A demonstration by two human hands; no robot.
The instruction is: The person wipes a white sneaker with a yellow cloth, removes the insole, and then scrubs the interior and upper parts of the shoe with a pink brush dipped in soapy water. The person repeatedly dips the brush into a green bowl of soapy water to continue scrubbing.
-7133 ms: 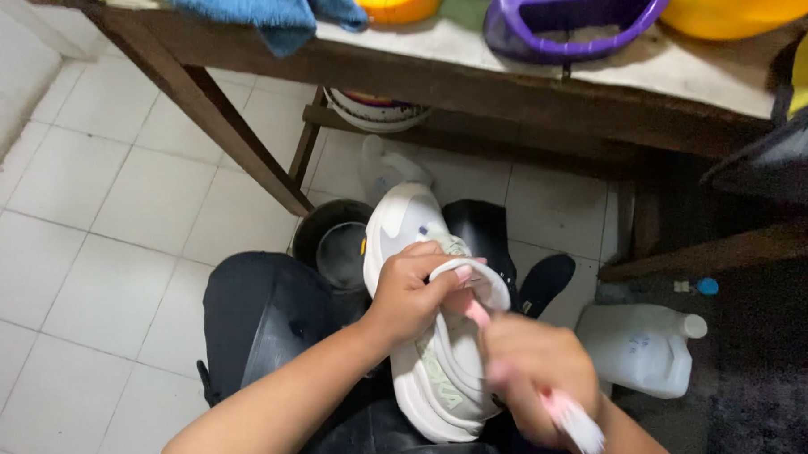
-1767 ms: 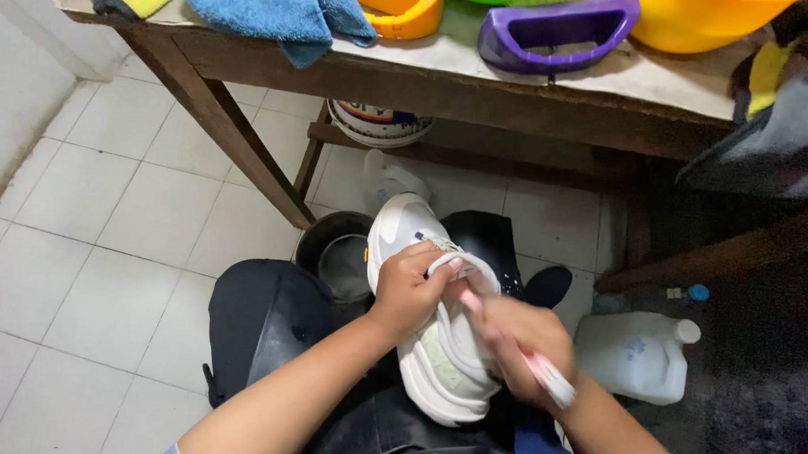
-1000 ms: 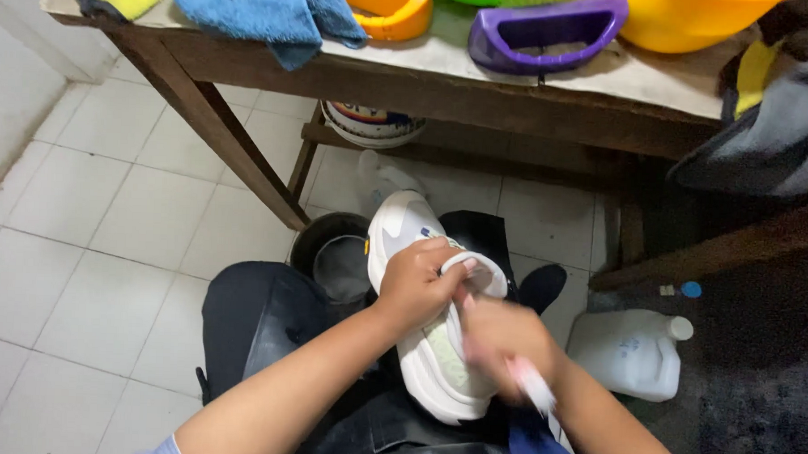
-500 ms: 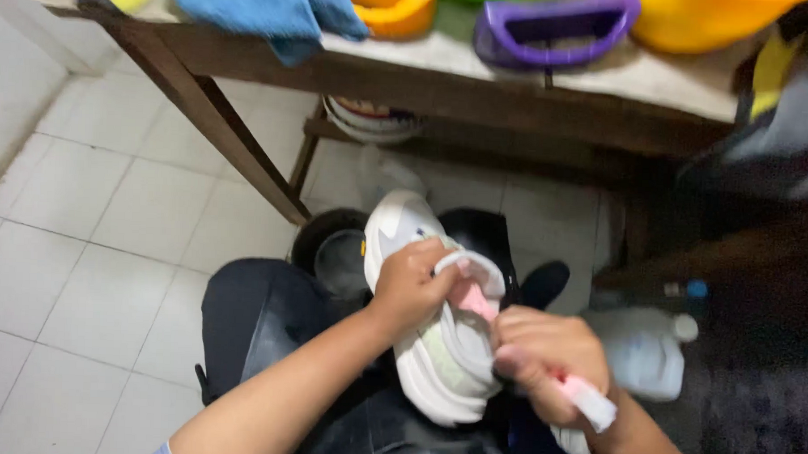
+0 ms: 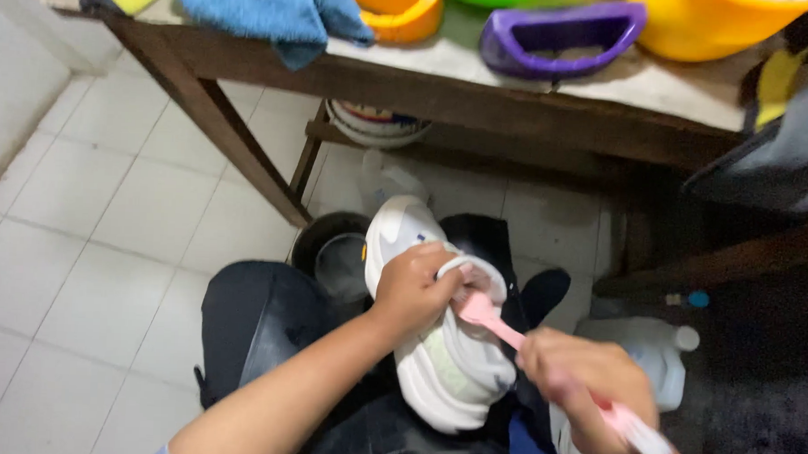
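A white sneaker (image 5: 444, 363) with a pale green patch lies over my lap, sole edge toward me. My left hand (image 5: 415, 286) grips it at the heel opening. My right hand (image 5: 586, 394) is closed around a pink brush (image 5: 499, 324), its head pressed against the shoe's collar beside my left fingers. The brush handle sticks out past my right hand, blurred.
A wooden table (image 5: 445, 76) spans the top, carrying a blue towel (image 5: 268, 7), an orange tub (image 5: 398, 7), a purple scoop (image 5: 558, 35) and a yellow basin (image 5: 706, 27). A dark bucket (image 5: 331, 251) stands on the white tile floor (image 5: 82, 225). A white jug (image 5: 654, 361) sits at right.
My right hand has been stroking the brush back and forth along the shoe's collar. My left hand has kept its hold on the sneaker throughout.
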